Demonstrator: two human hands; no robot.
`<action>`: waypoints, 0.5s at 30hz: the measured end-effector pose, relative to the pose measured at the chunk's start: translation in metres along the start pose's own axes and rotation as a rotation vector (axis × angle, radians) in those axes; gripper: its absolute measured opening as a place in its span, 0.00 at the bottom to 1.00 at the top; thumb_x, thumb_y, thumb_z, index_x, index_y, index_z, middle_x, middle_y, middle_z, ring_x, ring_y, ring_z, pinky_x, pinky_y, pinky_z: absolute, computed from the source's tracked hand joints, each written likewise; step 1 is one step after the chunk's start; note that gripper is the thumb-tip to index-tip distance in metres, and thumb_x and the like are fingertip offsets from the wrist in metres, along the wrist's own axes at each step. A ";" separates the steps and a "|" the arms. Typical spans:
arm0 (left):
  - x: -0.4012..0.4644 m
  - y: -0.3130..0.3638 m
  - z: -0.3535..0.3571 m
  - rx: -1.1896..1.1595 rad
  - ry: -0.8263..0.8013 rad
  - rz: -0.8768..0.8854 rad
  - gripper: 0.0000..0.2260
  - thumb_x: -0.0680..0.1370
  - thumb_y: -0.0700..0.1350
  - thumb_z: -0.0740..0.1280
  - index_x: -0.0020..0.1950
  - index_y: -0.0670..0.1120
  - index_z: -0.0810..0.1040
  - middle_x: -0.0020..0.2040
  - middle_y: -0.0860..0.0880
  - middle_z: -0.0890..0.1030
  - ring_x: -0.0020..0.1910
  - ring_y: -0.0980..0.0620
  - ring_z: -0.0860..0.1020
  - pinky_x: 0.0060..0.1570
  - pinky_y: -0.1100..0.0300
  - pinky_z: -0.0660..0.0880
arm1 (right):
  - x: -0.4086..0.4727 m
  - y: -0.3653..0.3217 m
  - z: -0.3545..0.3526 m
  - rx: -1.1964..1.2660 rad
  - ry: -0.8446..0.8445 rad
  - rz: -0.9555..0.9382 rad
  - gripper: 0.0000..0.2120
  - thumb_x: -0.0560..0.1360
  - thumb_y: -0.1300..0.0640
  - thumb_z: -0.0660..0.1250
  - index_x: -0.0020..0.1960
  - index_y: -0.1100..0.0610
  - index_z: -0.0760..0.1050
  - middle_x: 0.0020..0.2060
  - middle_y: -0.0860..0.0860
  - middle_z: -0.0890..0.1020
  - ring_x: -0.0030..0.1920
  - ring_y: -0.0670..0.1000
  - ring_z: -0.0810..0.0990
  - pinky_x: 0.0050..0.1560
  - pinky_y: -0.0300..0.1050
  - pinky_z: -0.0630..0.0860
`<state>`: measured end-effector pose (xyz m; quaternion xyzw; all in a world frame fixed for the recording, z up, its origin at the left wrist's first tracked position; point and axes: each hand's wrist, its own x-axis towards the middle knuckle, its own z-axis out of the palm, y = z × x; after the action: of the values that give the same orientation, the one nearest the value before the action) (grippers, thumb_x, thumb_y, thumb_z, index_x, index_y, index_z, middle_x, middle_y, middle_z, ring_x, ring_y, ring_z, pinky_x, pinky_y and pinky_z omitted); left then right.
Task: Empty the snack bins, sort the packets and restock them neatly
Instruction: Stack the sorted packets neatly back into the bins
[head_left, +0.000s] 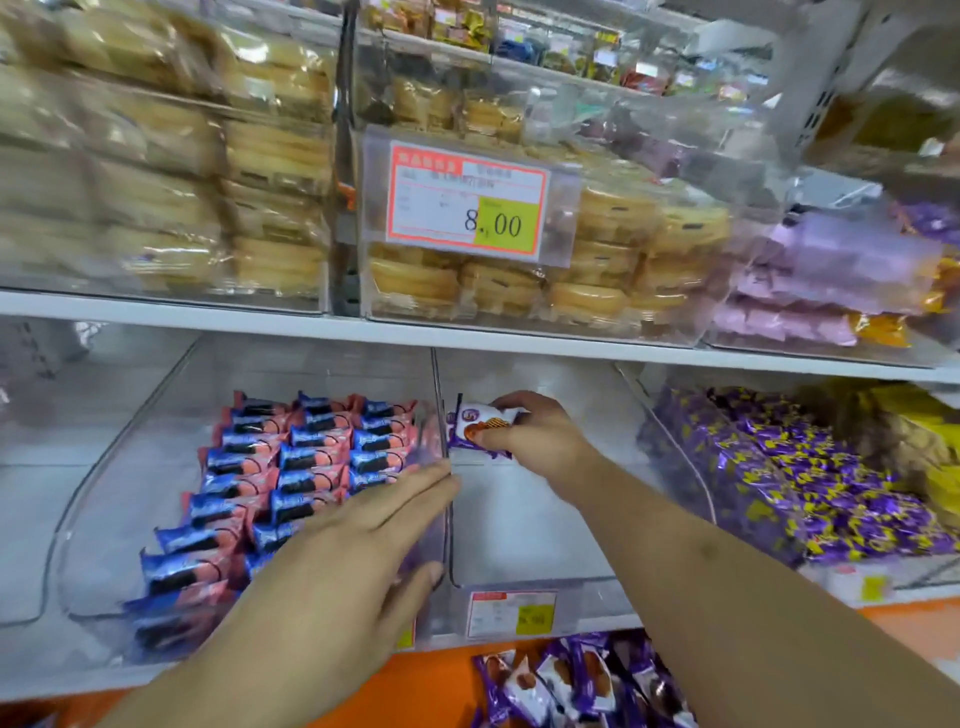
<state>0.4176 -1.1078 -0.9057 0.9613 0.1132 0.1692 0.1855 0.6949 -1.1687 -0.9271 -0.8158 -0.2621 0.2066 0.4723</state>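
Note:
My right hand (540, 441) is shut on a purple-and-white snack packet (475, 428), deep inside the clear middle bin (530, 582), against its left wall. Nothing else shows in that bin. My left hand (363, 545) is open, fingers flat and together, resting on the divider between the middle bin and the left bin (104, 519). The left bin holds neat rows of blue-and-pink packets (291, 467). More purple-and-white packets (571, 680) lie loose in a heap on the orange ledge below.
To the right, a bin holds purple-and-yellow wrapped sweets (779, 478). The shelf above carries clear bins of round cakes (519, 280) with an 8.00 price tag (467, 200), and lilac packets (815, 291). A small price label (511, 613) fronts the middle bin.

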 end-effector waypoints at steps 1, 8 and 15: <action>0.000 0.000 0.001 0.005 0.006 -0.002 0.30 0.83 0.61 0.59 0.80 0.72 0.48 0.78 0.77 0.47 0.75 0.75 0.48 0.71 0.71 0.44 | 0.012 0.005 0.008 -0.012 0.005 0.000 0.21 0.67 0.57 0.84 0.57 0.52 0.80 0.47 0.53 0.86 0.43 0.50 0.84 0.34 0.37 0.75; 0.000 -0.006 0.010 0.051 -0.065 -0.023 0.28 0.79 0.61 0.56 0.79 0.58 0.68 0.76 0.61 0.71 0.71 0.65 0.64 0.67 0.62 0.64 | 0.042 0.036 0.027 -0.126 0.106 -0.076 0.24 0.66 0.57 0.84 0.60 0.54 0.80 0.52 0.51 0.83 0.53 0.54 0.84 0.53 0.48 0.83; 0.002 0.001 0.004 0.056 -0.038 -0.014 0.28 0.78 0.59 0.57 0.77 0.55 0.72 0.74 0.59 0.74 0.71 0.65 0.65 0.66 0.69 0.55 | 0.041 0.039 0.001 -0.223 0.147 -0.090 0.18 0.64 0.56 0.84 0.50 0.49 0.81 0.46 0.47 0.83 0.47 0.52 0.84 0.46 0.48 0.84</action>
<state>0.4207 -1.1096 -0.9083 0.9683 0.1212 0.1463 0.1620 0.7350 -1.1589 -0.9652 -0.8636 -0.2844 0.0948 0.4054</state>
